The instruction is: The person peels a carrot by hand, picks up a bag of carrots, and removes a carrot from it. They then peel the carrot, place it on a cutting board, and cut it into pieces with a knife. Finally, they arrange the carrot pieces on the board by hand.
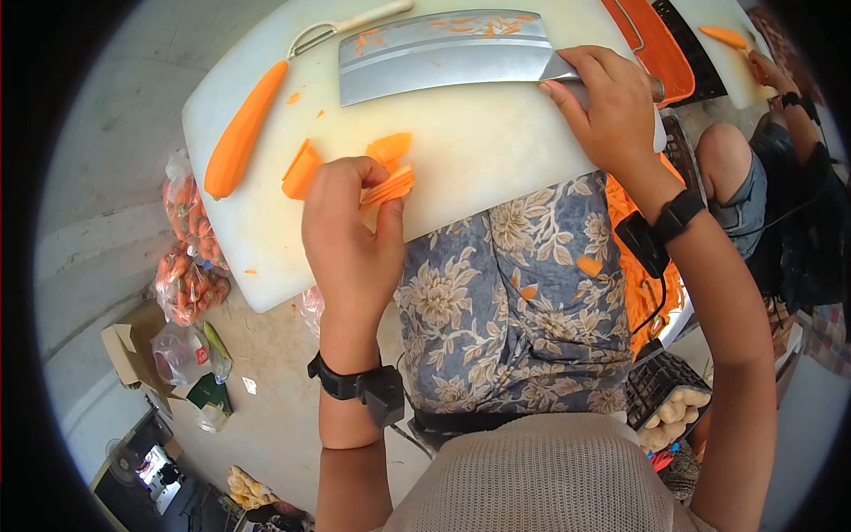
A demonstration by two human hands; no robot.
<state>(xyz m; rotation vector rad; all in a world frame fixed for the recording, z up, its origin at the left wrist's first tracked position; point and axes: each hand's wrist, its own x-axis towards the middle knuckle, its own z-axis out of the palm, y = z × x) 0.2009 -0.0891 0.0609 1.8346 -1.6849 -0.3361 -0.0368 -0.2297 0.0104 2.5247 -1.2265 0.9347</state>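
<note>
My right hand (612, 111) is wrapped round the handle of a broad cleaver (443, 66), whose blade lies flat over the white cutting board (496, 142) with orange shreds stuck to it. With bent fingers, my left hand (350, 239) pinches a small stack of carrot slices (390, 186) near the board's front edge. More carrot pieces (302, 170) lie just beside that hand. A whole peeled carrot (244, 137) rests on the board to the left. Its tip is close to a peeler (350, 25) with a pale handle.
Bagged carrots (188, 284) sit on the floor at left, near a cardboard box (133, 350). An orange crate (660, 53) stands beyond the board's right end. Carrot shreds (651, 284) lie right of my lap. Another person's hand (771, 71) is at a second board, near a carrot (722, 36).
</note>
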